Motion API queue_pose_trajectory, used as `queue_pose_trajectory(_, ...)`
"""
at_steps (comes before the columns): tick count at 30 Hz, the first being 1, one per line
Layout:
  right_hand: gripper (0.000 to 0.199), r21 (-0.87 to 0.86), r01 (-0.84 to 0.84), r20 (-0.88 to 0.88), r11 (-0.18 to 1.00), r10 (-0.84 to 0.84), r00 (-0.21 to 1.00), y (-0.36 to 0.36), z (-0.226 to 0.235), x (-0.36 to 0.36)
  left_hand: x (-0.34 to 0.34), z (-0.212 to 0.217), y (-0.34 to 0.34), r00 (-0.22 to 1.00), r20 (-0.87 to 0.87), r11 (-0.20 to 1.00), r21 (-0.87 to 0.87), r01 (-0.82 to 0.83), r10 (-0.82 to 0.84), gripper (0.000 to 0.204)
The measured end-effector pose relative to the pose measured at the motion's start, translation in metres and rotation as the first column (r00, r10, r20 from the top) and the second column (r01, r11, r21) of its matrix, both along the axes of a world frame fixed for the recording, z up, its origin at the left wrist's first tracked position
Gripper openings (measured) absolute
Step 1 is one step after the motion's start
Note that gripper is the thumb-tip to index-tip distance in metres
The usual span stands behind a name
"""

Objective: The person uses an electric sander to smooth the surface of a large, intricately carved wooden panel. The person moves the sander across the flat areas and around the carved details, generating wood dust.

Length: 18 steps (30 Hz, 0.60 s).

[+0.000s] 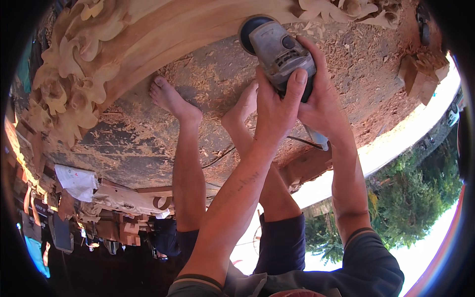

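Observation:
Both my hands grip a grey angle grinder (284, 52), whose round dark disc (252, 33) points away from me beside a large carved wooden piece (178, 37). My left hand (277, 106) is closed round the near side of the tool's body, thumb on top. My right hand (324, 101) wraps its right side and underside, with some fingers hidden beneath it. Whether the disc touches the wood, I cannot tell. The carved piece curves across the far side, smooth along its middle, with leaf and flower carving (69, 89) at the left.
Wood shavings cover the dark floor (217, 64) around my bare feet (173, 101). A black cord (217, 159) trails behind the grinder. A wooden block (423, 74) lies at the right. A white bag (76, 182) and wood pieces lie at the left.

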State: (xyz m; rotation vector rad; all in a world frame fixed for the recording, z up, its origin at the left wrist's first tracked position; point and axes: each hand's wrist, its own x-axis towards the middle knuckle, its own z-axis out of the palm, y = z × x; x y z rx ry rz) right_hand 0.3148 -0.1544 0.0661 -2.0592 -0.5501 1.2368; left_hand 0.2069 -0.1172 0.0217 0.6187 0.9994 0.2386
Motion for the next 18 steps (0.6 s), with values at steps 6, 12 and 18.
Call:
queue_pose_trajectory(6, 0.085, 0.049, 0.081, 0.071, 0.996, -0.084, 0.994, -0.025, -0.007, 0.011, 0.015, -0.008, -0.005, 0.992, 0.014, 0.992, 0.041, 0.123, -0.123, 0.078)
queue_pose_trajectory(12, 0.085, 0.062, -0.002, 0.025, 0.998, 0.0, 1.0, -0.003, -0.01, -0.024, -0.01, 0.019, 0.014, 0.987, -0.159, 0.998, 0.068, 0.001, 0.009, 0.07)
queue_pose_trajectory(18, 0.087, -0.009, 0.166, 0.078, 0.986, -0.165, 0.983, -0.031, -0.006, -0.004, 0.014, -0.003, -0.003, 0.982, -0.057, 0.983, 0.027, 0.183, -0.181, 0.069)
